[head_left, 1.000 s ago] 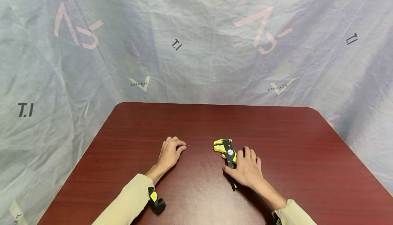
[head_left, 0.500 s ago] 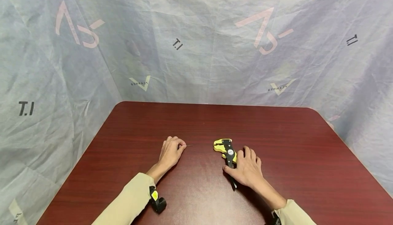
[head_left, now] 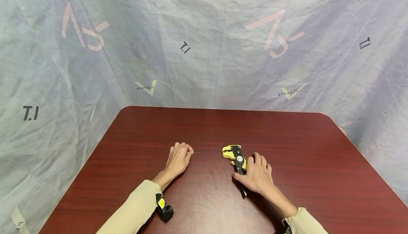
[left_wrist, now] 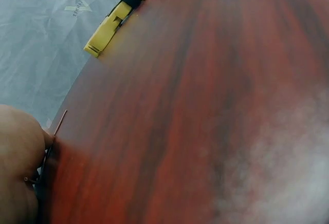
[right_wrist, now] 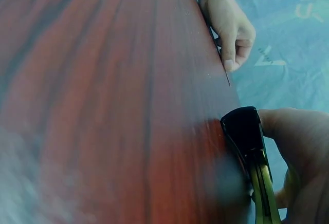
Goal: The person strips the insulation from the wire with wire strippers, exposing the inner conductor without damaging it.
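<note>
In the head view my left hand [head_left: 178, 159] rests low over the table and pinches a thin wire [head_left: 197, 152] between thumb and forefinger. A copper-coloured length of the wire [left_wrist: 60, 123] sticks out past the fingertips toward the right; the rest is mostly hidden by the hand. To the right lies a yellow and black wire stripper [head_left: 238, 158], its yellow head pointing away from me. My right hand [head_left: 256, 175] holds its black handles, thumb on the left side and fingers on the right. The palm side of this grip is partly hidden.
The dark red wooden table [head_left: 204, 127] spreads under both hands. A pale printed cloth [head_left: 210, 49] hangs behind it and along both sides. A black wrist camera [head_left: 164, 209] is strapped on the left sleeve, close above the tabletop.
The wire's free end shows slightly more beyond the left fingertips than a second ago, and the left fingers have shifted a little around it. The right hand and wire stripper stay in place.
</note>
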`<state>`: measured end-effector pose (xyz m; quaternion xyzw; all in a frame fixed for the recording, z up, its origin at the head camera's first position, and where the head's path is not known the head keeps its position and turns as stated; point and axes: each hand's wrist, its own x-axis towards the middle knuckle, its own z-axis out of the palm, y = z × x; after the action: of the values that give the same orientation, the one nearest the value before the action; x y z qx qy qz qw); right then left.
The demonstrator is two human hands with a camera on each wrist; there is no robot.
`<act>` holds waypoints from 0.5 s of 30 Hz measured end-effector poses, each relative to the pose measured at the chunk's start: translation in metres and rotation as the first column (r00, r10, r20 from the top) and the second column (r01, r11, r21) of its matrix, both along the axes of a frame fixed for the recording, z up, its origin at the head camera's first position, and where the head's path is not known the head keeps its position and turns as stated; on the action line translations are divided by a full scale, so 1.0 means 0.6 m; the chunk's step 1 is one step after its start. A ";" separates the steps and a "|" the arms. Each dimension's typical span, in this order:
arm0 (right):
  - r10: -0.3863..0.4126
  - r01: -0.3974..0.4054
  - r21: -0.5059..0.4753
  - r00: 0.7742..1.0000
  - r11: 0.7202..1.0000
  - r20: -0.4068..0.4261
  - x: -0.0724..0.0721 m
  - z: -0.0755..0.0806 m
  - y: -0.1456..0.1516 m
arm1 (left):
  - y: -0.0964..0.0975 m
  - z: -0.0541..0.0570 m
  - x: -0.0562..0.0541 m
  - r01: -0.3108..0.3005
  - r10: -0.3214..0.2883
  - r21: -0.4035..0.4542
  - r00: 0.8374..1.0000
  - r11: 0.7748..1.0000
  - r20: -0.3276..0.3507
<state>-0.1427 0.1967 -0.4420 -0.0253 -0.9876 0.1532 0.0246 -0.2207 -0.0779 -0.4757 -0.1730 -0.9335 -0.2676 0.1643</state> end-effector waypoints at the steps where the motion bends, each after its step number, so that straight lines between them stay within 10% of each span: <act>1: 0.001 -0.001 0.000 1.000 1.000 -0.001 0.000 0.001 0.001 | 0.000 0.001 0.001 0.001 -0.001 0.005 1.000 1.000 0.004; 15: 0.020 -0.011 -0.077 0.994 0.997 0.110 -0.009 0.031 0.011 | -0.001 0.000 0.000 -0.011 0.011 0.040 1.000 0.999 -0.009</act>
<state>-0.1483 0.2035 -0.4233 -0.0269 -0.9810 0.1891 -0.0326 -0.2205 -0.0785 -0.4755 -0.1659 -0.9281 -0.2844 0.1737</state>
